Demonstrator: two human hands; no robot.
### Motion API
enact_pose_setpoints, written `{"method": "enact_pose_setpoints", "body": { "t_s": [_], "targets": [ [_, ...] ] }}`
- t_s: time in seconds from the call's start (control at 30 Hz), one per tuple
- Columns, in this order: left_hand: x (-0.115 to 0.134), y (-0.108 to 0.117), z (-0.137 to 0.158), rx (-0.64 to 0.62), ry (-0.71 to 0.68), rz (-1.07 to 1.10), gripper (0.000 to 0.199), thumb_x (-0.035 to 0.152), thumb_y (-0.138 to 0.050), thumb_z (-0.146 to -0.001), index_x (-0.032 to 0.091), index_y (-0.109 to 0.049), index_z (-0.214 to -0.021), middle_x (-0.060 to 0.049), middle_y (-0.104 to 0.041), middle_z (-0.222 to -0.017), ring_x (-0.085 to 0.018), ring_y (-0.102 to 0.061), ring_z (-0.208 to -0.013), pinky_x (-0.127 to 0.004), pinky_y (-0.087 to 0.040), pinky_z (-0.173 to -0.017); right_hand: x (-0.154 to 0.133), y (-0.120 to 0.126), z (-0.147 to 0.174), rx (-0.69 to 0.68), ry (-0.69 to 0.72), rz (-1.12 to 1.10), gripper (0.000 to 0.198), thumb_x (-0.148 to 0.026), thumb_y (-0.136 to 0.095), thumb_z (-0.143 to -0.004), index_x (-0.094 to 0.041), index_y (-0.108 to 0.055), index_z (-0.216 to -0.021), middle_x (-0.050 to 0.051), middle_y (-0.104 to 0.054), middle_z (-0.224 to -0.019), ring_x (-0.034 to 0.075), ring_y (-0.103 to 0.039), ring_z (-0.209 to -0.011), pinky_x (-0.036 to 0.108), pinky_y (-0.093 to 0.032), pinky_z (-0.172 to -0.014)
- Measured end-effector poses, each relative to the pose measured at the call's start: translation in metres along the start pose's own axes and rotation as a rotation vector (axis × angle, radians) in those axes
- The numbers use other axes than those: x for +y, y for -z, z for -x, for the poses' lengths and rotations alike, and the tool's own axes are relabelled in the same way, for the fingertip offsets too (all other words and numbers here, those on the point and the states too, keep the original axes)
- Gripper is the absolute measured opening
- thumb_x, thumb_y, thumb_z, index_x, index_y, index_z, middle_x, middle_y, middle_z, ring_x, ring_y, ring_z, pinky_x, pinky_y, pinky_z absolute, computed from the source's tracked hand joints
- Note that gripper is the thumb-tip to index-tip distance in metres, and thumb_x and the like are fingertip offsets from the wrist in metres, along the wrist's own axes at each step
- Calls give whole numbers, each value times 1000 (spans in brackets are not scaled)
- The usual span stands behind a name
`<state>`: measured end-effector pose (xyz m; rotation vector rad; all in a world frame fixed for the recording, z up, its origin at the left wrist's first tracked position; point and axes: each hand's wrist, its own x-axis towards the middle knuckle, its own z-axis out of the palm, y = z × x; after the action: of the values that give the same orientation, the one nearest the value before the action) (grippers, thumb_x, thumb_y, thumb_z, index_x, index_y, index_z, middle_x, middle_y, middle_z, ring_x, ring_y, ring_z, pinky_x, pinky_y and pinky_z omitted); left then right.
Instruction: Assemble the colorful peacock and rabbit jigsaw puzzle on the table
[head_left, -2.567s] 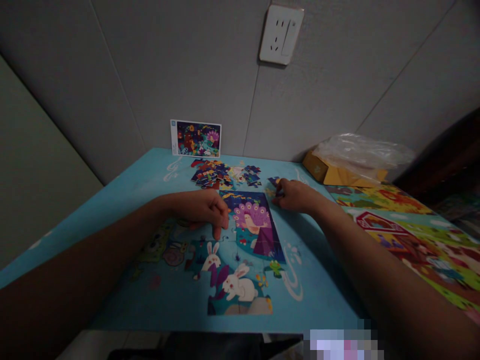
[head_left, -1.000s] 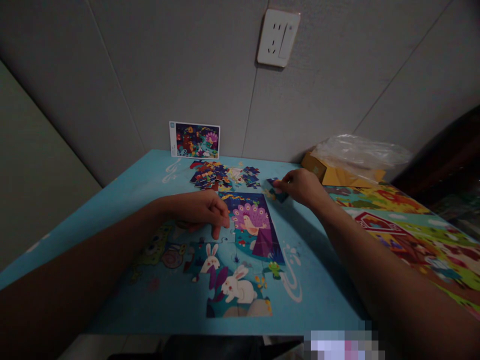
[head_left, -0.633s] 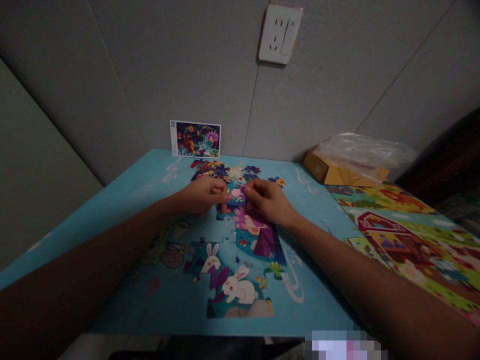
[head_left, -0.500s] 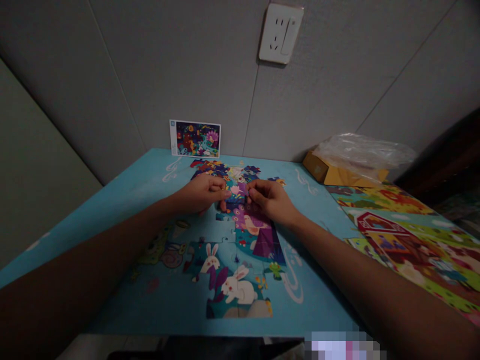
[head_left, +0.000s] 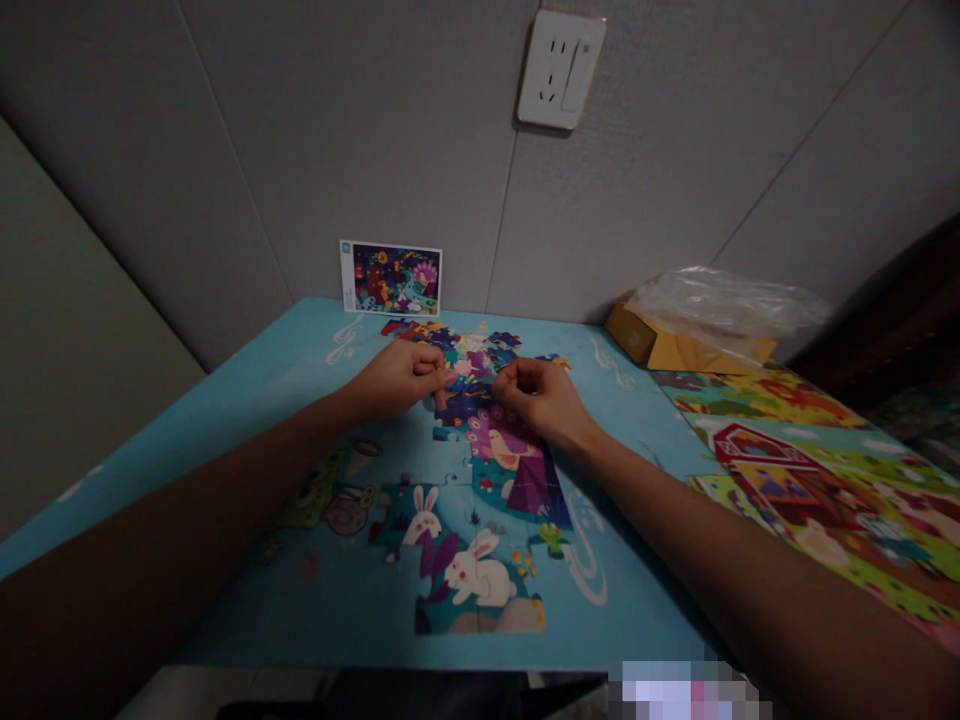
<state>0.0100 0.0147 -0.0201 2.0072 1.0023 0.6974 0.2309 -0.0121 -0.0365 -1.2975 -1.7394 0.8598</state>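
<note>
My left hand is closed, thumb and fingers pinching a puzzle piece with a pink flower on it, held a little above the table. At the piece's right side my right hand is closed too, its fingertips pinched at the edge. How much of the piece the fingers cover is hard to see in the dim light. Below the hands lies a partly joined jigsaw puzzle with white rabbits, a purple peacock and a frog. Several loose puzzle pieces lie behind the hands.
A picture card leans upright against the wall. At the back right, a yellow box bears a crumpled clear plastic bag. Another colourful puzzle covers the table's right side. A wall socket is above the blue table.
The flower piece has tilted and shifted slightly up and left between my hands. My left hand has moved a little up and left; the right hand has barely moved.
</note>
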Motion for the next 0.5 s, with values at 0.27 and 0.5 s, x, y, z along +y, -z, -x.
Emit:
{"method": "enact_pose_setpoints", "body": {
  "t_s": [0.27,0.5],
  "targets": [
    [-2,1,-1,50,-13,-88,32,27,-56,-88,16,-53,-58,5,-48,-39,-6,-40,-36,-20,-29,-43,-9,-1,3,4,-65,-56,14,-27,-61,-67,-18,-54,-59,-3,-51,-52,8,-40,-46,24,-27,-46],
    [-5,2,-1,42,-15,-59,30,30,-58,-86,17,-53,-60,3,-55,-43,-6,-43,-36,-19,-30,-41,-10,-2,7,-123,-47,-62,47,-30,-58,-80,-6,-70,-118,-7,-42,-49,6,-25,-44,24,-19,-46]
  ]
}}
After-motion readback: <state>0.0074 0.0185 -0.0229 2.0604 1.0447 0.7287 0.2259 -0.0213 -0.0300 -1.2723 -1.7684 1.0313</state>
